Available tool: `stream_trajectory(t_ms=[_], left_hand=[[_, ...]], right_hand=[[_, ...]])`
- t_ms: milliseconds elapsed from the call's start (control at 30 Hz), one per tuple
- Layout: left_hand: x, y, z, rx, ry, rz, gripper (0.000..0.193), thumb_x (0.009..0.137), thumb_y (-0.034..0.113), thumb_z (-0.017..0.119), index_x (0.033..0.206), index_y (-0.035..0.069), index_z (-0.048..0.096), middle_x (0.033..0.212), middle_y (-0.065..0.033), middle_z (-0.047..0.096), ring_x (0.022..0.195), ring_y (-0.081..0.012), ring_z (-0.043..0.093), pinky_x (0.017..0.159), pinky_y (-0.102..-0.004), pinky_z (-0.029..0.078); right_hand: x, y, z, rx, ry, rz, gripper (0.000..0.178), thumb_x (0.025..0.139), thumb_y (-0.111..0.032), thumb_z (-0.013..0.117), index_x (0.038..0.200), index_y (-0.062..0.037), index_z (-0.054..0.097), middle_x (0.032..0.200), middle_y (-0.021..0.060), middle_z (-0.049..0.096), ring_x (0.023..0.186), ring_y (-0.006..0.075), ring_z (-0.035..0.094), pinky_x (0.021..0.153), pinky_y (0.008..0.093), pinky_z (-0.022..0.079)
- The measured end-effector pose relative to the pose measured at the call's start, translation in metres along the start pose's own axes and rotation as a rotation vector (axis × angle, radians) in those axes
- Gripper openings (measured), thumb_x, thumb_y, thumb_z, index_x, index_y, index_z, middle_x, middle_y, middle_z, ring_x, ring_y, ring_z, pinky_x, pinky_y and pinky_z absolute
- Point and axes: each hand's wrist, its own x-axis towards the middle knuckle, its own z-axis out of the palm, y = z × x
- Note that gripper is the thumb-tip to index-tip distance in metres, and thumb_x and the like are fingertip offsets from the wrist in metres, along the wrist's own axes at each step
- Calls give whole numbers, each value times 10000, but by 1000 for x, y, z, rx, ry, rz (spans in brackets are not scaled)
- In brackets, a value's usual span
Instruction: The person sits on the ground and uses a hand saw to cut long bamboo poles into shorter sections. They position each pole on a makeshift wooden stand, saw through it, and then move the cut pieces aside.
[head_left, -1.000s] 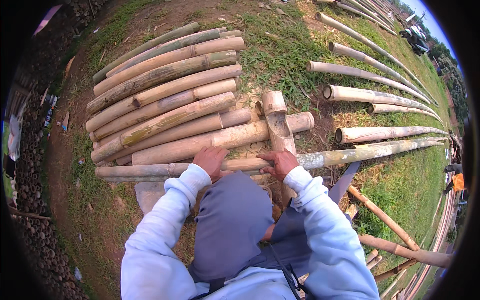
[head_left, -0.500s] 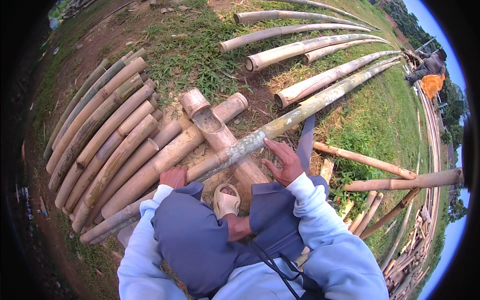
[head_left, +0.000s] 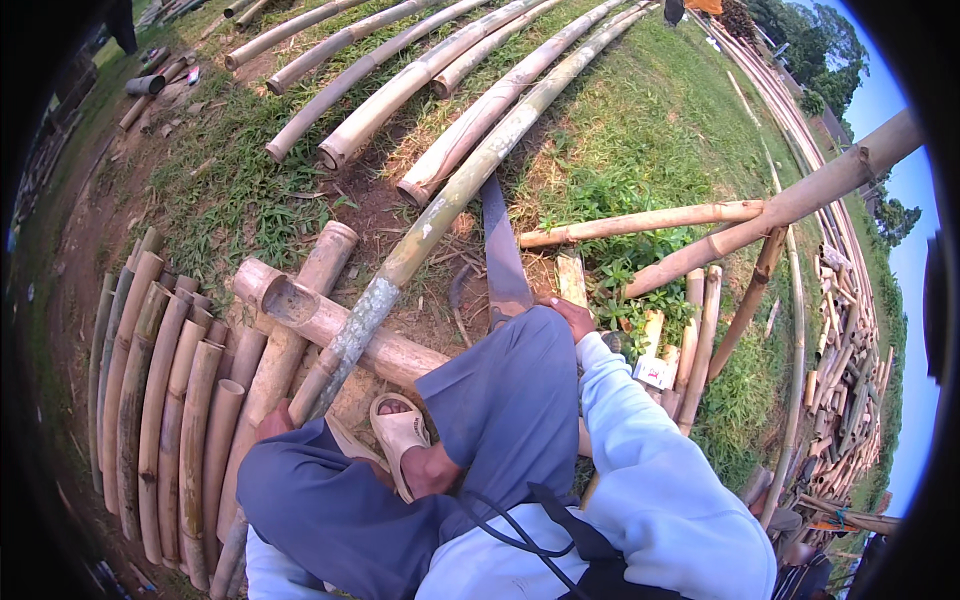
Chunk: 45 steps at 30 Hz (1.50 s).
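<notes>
A long bamboo pole (head_left: 410, 250), green-brown with a pale mottled band, slants from the far grass down past my left knee. My left hand (head_left: 275, 420) is closed on its near part, partly hidden behind the knee. Under the pole lies a thick bamboo piece (head_left: 385, 355) with a notch cut near its end, crossing another thick bamboo length (head_left: 325, 255). A saw (head_left: 503, 245) with a wide grey blade stands tilted beyond my right knee, its handle mostly hidden. My right hand (head_left: 570, 317) is beside that knee, close to the saw's handle; its fingertips are hidden.
Cut bamboo lengths (head_left: 165, 400) lie side by side at left. Several long poles (head_left: 430, 90) stretch over the far grass. To the right stands a bamboo frame (head_left: 770, 215), with short cut pieces (head_left: 695, 340) beneath it. A bamboo heap (head_left: 850, 370) lies farther right.
My view has swung to the right. My right hand has left the bamboo pole and moved down beside the right knee, near the saw. My left hand stays at the pole.
</notes>
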Motion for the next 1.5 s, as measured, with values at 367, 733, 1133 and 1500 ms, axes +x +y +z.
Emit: stream_trajectory(t_ms=[367,733,1133,1500], left_hand=[[-8,27,-21,-74,15,-39,513,768,401,775,1168,112,633,933,-234,730,942,-453,697,793,-550,521],[-3,9,-5,-128,49,79,456,769,360,756,1093,67,624,821,-241,707,813,-470,690,721,-576,512],[-7,16,-9,-42,16,14,460,791,387,725,1097,59,625,802,-247,701,776,-461,690,701,-585,511],[-8,26,-17,-68,-29,-46,476,767,366,724,1154,96,659,900,-220,737,869,-420,718,771,-548,544]], right_hand=[[-11,121,30,-989,102,-167,319,916,-225,724,1162,-22,715,927,167,729,828,238,693,762,362,544],[-15,129,58,-1007,31,-66,293,899,-221,741,1112,-24,703,883,168,707,795,246,681,747,370,538],[-14,137,74,-1067,-56,-38,269,882,-217,759,1058,-26,689,835,169,683,758,255,669,730,379,532],[-30,140,74,-1077,-68,-154,254,866,-214,776,1008,-28,677,791,170,661,724,264,658,716,387,526]])
